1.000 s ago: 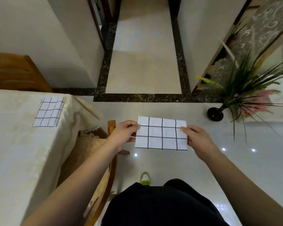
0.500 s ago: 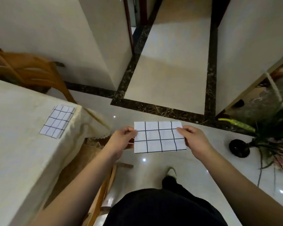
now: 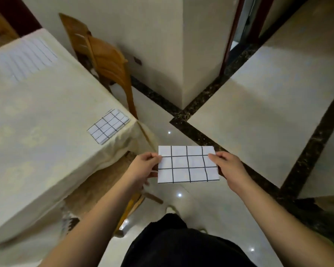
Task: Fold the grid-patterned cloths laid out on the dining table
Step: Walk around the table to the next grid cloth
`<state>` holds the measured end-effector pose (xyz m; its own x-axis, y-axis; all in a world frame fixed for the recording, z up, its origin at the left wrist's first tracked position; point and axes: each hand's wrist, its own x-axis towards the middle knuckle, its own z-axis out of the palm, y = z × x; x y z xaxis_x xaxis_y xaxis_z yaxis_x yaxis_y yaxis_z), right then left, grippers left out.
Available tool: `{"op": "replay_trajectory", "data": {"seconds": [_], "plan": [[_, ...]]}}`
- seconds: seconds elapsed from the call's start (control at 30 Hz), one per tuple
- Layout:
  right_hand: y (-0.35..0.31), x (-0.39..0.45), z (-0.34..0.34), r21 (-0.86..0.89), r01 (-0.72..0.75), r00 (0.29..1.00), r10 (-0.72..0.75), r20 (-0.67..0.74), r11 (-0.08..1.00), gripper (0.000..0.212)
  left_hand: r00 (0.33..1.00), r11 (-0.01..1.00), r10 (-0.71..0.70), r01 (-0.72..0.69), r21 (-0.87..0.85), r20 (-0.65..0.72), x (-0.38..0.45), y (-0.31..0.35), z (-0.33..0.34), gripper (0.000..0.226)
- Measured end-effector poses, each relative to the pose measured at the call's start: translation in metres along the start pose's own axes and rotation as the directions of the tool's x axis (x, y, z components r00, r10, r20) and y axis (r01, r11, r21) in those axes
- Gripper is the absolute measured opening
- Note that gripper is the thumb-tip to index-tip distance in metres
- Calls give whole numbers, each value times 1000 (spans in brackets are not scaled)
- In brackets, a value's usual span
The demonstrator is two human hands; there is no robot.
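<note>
You had the folded cloth (image 3: 188, 164) in the air off the table (image 3: 46, 105) corner, both hands (image 3: 146, 167) (image 3: 228, 168) pinching its short edges; light, limp, so edge grips suited.

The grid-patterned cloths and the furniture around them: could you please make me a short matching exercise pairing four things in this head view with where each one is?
Things:
1. held folded cloth
2. second folded cloth
3. spread cloth
4. wooden chair

Places:
A. flat at the far end of the dining table
B. beside the table, against the wall
C. in the air over the floor, pinched by the left hand and the right hand
D. on the table near its corner

Pairs: 1-C, 2-D, 3-A, 4-B
</note>
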<state>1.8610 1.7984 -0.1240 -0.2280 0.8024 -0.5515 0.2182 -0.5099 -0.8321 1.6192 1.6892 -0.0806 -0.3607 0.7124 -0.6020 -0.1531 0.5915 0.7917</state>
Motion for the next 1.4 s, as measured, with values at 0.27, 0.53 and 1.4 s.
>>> {"op": "replay_trajectory", "data": {"seconds": [0.27, 0.53, 1.4], "plan": [[-55, 70, 91, -124, 17, 979, 9, 206, 992, 30, 982, 986, -41, 10, -165, -187, 35, -4, -69, 26], [-98, 109, 178, -255, 80, 943, 10, 332, 964, 13, 956, 953, -69, -21, -303, -285, 55, -1, -131, 18], [-177, 275, 322, -528, 165, 654, 309, 691, 833, 14, 654, 832, -418, -4, -555, -631, 159, 22, -163, 16]]}}
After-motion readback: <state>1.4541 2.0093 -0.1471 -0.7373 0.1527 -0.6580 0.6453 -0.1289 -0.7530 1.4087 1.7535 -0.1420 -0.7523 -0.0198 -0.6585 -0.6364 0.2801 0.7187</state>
